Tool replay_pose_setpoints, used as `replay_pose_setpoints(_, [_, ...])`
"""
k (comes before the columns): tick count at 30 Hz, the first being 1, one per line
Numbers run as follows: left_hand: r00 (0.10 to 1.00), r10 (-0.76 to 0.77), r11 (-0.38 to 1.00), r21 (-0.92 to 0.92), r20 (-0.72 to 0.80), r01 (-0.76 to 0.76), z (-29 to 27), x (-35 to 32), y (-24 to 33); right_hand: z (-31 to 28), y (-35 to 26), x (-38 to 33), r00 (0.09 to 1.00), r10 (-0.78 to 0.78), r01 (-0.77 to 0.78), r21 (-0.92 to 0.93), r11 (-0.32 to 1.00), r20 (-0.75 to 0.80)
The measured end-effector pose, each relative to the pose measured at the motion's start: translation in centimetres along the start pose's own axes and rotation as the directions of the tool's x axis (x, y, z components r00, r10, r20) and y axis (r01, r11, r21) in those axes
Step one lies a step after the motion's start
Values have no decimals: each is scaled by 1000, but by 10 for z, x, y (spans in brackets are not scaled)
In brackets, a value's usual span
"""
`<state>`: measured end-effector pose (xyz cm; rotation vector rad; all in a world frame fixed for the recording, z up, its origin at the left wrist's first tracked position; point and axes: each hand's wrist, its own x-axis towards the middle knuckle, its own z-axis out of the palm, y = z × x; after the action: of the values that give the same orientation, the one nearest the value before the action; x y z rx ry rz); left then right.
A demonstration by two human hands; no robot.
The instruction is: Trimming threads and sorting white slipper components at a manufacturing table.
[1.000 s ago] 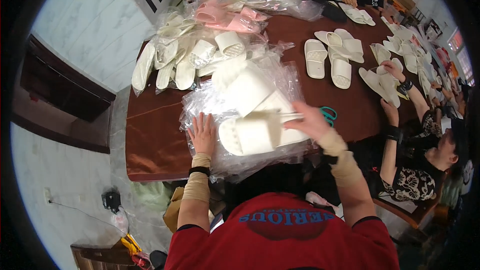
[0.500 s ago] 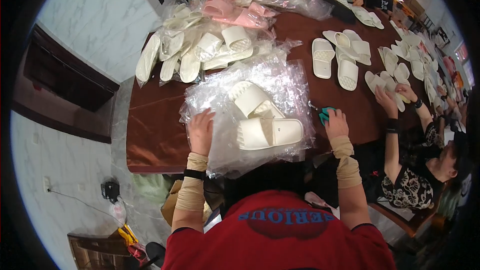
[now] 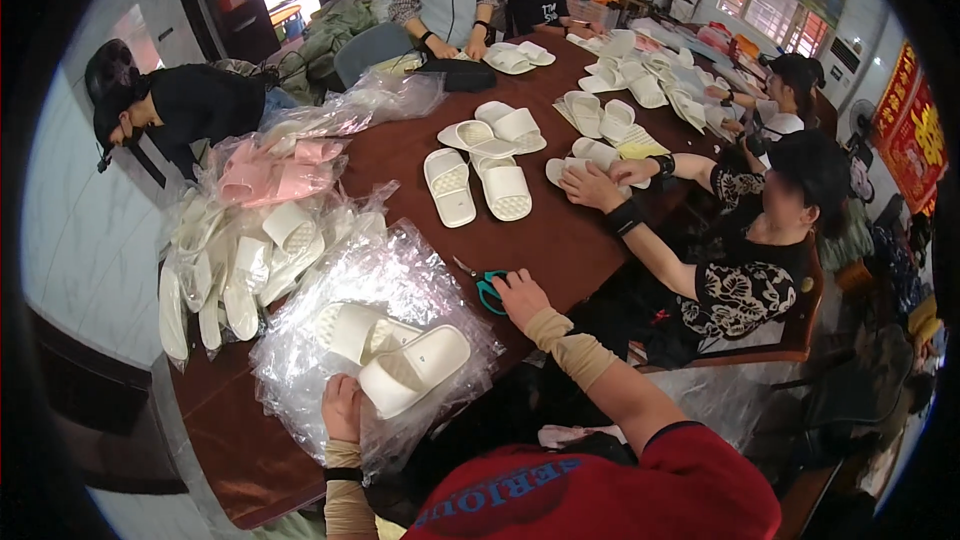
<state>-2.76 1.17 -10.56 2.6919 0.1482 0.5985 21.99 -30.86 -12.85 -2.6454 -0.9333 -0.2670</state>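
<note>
Two white slippers, one point(image 3: 414, 371) overlapping the other point(image 3: 360, 330), lie on a stack of clear plastic bags point(image 3: 285, 365) at the table's near left. At the stack's near edge, my left hand point(image 3: 342, 406) rests on the plastic beside the slippers, its fingers slightly bent. To the right, my right hand point(image 3: 523, 298) has its fingers apart and touches the teal handles of a pair of scissors point(image 3: 489, 290). The scissors lie on the brown tablecloth, blades pointing away to the left; my fingers cover part of the handles.
Bagged white slippers point(image 3: 240, 280) and pink slippers point(image 3: 280, 172) heap up at the left. Loose white slippers point(image 3: 503, 187) lie mid-table. On the right, a co-worker's hands point(image 3: 595, 185) handle white slippers. More people stand or sit around the brown-covered table point(image 3: 400, 165).
The view has swung right and up, bringing more of the room into sight. My right hand stays by the scissors, with more of their handles uncovered. My left hand's fingers look more bent.
</note>
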Motion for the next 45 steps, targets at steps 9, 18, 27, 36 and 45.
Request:
replay_pose_setpoints(9, [998,47,998,40,29,-48,-23,14,1,1,10,7,993,-36,37,-6,999,117])
replay_pose_setpoints(18, [942,267,947,124,202,-295,-52,39,-4,-20,7,22,922,118,-134,17,991,368])
replay_pose_setpoints(27, [918,178,959,145,355,-242,-55,21,-41,-35,-6,15,797,269,-339,32,940,540])
replay_pose_setpoints(36, [920,285,953,20,270,-301,-63,46,-30,-85,-131,25,849,-464,422,206,883,252])
replay_pose_setpoints(45, [912,315,928,117,262,-354,-78,52,-15,-74,-197,52,631,-583,582,185,792,511])
